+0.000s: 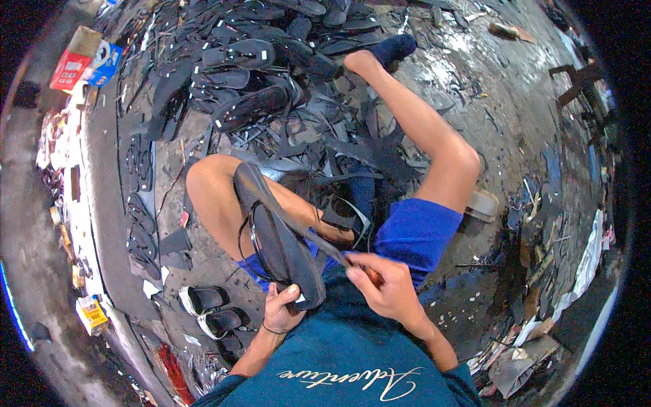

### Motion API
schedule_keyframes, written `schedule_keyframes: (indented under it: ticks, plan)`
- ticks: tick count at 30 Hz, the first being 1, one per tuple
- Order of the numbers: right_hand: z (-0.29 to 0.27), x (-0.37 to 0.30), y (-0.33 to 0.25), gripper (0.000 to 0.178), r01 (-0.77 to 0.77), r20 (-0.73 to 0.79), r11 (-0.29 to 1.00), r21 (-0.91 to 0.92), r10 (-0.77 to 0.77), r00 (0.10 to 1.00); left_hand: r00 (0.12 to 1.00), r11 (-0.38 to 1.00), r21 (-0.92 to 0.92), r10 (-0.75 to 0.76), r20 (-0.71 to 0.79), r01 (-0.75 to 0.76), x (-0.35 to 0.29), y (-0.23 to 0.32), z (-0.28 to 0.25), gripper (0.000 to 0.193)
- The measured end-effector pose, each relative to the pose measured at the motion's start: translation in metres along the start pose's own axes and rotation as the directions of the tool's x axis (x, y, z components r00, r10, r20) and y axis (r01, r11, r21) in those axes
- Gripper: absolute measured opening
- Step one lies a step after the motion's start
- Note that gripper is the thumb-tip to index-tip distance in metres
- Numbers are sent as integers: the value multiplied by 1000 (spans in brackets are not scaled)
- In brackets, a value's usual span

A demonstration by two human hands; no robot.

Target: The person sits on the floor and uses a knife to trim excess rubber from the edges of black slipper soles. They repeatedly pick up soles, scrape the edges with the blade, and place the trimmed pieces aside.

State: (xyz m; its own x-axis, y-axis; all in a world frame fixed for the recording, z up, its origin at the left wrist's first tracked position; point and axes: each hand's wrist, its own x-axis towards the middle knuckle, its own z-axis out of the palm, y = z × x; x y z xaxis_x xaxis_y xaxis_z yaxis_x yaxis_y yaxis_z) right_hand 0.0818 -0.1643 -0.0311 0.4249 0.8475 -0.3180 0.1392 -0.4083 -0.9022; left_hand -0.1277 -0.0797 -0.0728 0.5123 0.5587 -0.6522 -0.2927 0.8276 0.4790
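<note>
My left hand is closed on the heel end of a black flip-flop, thumb pressed on its edge near a small white label. The sandal is tilted across my left thigh, its toe end toward the knee and its glossy strap facing left. A knife with an orange-brown handle is gripped in my right hand. Its long dark blade lies along the right edge of the sole and looks to touch it, though motion blurs this. Most of the handle is hidden by my fingers.
Ahead lies a heap of black flip-flops with dark rubber offcuts before my legs. More flip-flops line the left, near white-trimmed sandals. Boxes stand far left; scraps litter the right.
</note>
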Motion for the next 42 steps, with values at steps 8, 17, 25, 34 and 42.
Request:
schedule_keyframes:
  ticks: [8, 17, 25, 34, 42]
  plan:
    - [18, 10, 4, 28, 76, -4, 997, -19, -76, 997, 999, 998, 22, -52, 6, 52, -2, 7, -6, 54]
    - [64, 81, 12, 24, 274, -210, 961, -38, -276, 938, 999, 997, 62, -35, 10, 34, -6, 8, -6, 62]
    - [-44, 71, 18, 30, 130, -576, 933, 334, 93, 812, 909, 840, 348, 394, 139, -417, 109, 113, 62, 52]
    - [-113, -29, 252, 43, -394, -912, 898, -196, -19, 410, 850, 762, 384, 505, 152, -522, 236, 278, 53, 48]
    - [-128, 4, 256, 46, -508, -923, 815, -279, -81, 376, 838, 568, 721, 544, 33, -397, 252, 306, 20, 50]
